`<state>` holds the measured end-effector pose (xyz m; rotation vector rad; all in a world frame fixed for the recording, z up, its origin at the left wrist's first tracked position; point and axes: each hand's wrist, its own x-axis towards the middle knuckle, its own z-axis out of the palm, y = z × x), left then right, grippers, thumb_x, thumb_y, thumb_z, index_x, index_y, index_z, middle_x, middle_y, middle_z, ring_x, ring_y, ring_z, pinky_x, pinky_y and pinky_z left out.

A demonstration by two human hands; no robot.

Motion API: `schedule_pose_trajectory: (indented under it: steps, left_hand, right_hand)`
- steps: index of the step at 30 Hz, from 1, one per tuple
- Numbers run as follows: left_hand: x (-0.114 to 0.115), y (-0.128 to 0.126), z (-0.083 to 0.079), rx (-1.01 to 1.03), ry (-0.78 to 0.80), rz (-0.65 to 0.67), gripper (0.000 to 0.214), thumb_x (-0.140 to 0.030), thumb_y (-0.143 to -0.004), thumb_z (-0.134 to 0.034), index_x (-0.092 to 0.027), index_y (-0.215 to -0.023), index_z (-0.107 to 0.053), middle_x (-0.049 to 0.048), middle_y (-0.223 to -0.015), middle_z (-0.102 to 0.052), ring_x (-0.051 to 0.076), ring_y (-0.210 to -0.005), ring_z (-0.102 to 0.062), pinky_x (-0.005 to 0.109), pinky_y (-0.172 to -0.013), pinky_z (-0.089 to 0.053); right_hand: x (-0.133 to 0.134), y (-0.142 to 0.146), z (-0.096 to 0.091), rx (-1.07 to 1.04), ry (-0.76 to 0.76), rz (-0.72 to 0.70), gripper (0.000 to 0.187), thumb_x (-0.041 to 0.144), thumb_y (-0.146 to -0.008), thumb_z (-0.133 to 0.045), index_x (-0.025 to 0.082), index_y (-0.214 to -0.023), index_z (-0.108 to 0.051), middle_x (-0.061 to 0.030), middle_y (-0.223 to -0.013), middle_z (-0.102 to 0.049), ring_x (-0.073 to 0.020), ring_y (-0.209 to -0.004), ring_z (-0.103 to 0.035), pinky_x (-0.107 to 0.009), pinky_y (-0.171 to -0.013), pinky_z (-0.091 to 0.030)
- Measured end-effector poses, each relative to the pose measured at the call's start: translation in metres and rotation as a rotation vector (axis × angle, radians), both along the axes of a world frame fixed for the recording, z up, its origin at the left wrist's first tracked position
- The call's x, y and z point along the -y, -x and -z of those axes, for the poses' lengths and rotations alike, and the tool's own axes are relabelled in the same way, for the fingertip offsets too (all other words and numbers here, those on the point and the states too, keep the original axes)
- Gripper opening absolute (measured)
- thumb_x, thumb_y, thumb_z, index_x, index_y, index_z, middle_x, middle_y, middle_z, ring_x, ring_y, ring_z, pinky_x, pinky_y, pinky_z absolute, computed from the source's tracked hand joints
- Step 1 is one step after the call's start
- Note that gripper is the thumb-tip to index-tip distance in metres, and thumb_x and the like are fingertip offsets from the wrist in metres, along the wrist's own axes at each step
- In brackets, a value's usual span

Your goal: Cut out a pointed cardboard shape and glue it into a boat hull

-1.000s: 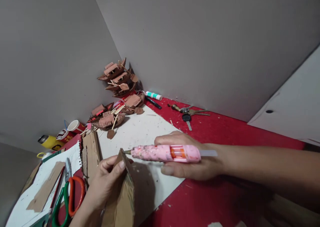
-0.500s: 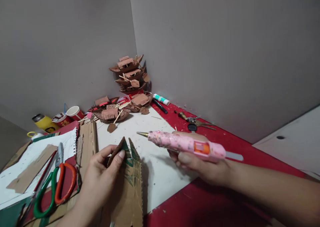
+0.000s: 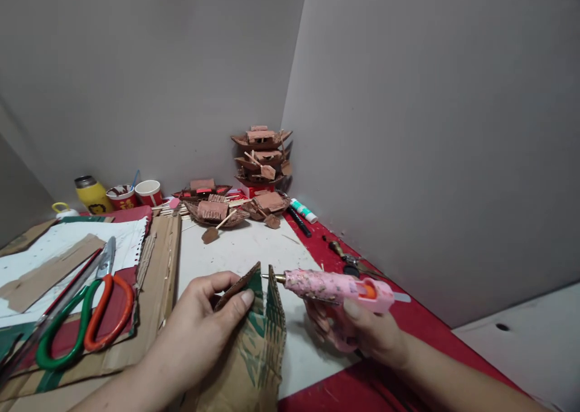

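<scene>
My left hand [image 3: 215,309] pinches a folded piece of brown cardboard [image 3: 247,357] with green print, thumb on the inner face and fingers behind. Its two upper flaps stand up with a narrow gap between them. Wrapped round a pink hot glue gun [image 3: 338,288] is my right hand [image 3: 357,327], thumb on the near side. The gun's metal nozzle points left and reaches the gap at the top of the flaps; whether it touches the cardboard I cannot tell. A clear glue stick [image 3: 402,298] sticks out of the gun's back end.
Scissors [image 3: 86,321] with green and orange handles lie on stacked cardboard and paper at left. Several cardboard boats [image 3: 261,139] stand at the back, near a yellow bottle [image 3: 93,196] and paper cups [image 3: 148,192]. A glue tube [image 3: 303,211], black marker [image 3: 298,223] and keys lie right.
My right hand has turned the glue gun level and brought its nozzle to the cardboard flaps. The view has shifted, and the cardboard in my left hand sits further right in it.
</scene>
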<state>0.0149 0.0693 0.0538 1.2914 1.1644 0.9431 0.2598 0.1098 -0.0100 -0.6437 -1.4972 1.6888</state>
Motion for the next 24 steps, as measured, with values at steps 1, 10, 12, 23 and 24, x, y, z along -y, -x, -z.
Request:
schedule_pose_trajectory:
  steps: [1, 10, 12, 23, 24]
  left_hand:
    - [-0.0002, 0.0002, 0.0007, -0.001, -0.011, 0.011, 0.029, -0.044, -0.082, -0.062, -0.015, -0.08, -0.065, 0.0033, -0.08, -0.061, 0.016, -0.075, -0.049, 0.026, -0.071, -0.041]
    - [0.0003, 0.0005, 0.0048, 0.029, -0.027, 0.032, 0.026, -0.041, -0.084, -0.06, -0.016, -0.08, -0.066, 0.0042, -0.08, -0.065, 0.017, -0.076, -0.053, 0.028, -0.072, -0.042]
    - [0.0004, 0.0004, 0.0039, 0.033, -0.025, 0.028, 0.026, -0.041, -0.083, -0.06, -0.016, -0.08, -0.066, 0.0047, -0.082, -0.066, 0.017, -0.077, -0.053, 0.028, -0.072, -0.042]
    - [-0.0002, -0.0009, 0.0072, 0.056, -0.016, 0.002, 0.026, -0.041, -0.08, -0.064, -0.016, -0.079, -0.067, 0.005, -0.081, -0.066, 0.017, -0.075, -0.053, 0.029, -0.071, -0.043]
    - [-0.0003, -0.0008, 0.008, 0.063, -0.014, 0.005, 0.025, -0.04, -0.08, -0.064, -0.016, -0.08, -0.068, 0.005, -0.082, -0.066, 0.017, -0.075, -0.053, 0.029, -0.071, -0.043]
  right_hand:
    - [-0.0001, 0.0004, 0.0014, -0.001, -0.004, 0.003, 0.054, 0.067, -0.078, -0.058, 0.013, -0.074, -0.059, -0.0016, -0.059, -0.051, -0.0081, -0.045, -0.045, -0.017, -0.034, -0.027]
    - [-0.0015, 0.0028, 0.0027, -0.003, -0.016, 0.043, 0.056, 0.069, -0.08, -0.053, 0.014, -0.071, -0.058, -0.0015, -0.058, -0.049, -0.0098, -0.047, -0.044, -0.021, -0.038, -0.033]
    - [-0.0024, 0.0011, 0.0042, 0.005, -0.024, 0.04, 0.057, 0.07, -0.08, -0.053, 0.014, -0.073, -0.059, -0.0018, -0.059, -0.05, -0.0102, -0.048, -0.045, -0.022, -0.04, -0.035]
    - [-0.002, 0.0055, 0.0006, -0.024, -0.01, 0.046, 0.056, 0.071, -0.077, -0.054, 0.015, -0.07, -0.056, -0.0014, -0.058, -0.05, -0.0097, -0.046, -0.043, -0.023, -0.043, -0.036]
    - [-0.0024, 0.0054, 0.0011, -0.028, -0.013, 0.041, 0.057, 0.071, -0.077, -0.054, 0.015, -0.071, -0.056, -0.0016, -0.058, -0.051, -0.0099, -0.047, -0.044, -0.024, -0.043, -0.036]
